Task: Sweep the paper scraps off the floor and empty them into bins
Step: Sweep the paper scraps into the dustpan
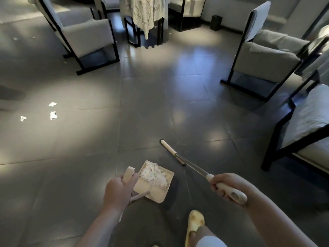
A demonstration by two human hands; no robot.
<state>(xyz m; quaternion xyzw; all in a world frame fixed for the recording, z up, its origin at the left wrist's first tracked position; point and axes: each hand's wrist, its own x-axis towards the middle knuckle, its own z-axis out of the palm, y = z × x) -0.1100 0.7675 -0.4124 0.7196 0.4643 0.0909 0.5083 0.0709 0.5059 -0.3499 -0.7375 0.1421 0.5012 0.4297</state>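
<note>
Floor [142, 107]: dark tiles, smooth and glossy, with light reflections toward 12 o'clock. Dustpan [156, 186]: cream plastic, matt. Broom [179, 155]: cream plastic head and grip, joined by thin shiny metal rods. Scraps [52, 115] at 9 o'clock: white crumpled paper. Armchairs [263, 59]: pale matt cloth on black frames. Tablecloth [142, 11] at 12 o'clock: patterned lace-like cloth.

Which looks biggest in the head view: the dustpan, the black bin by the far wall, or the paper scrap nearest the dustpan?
1. Dustpan, though it lies close to the camera, which flatters it.
2. Black bin, far away, so probably larger in reality.
3. Paper scrap, plainly smallest.
</note>
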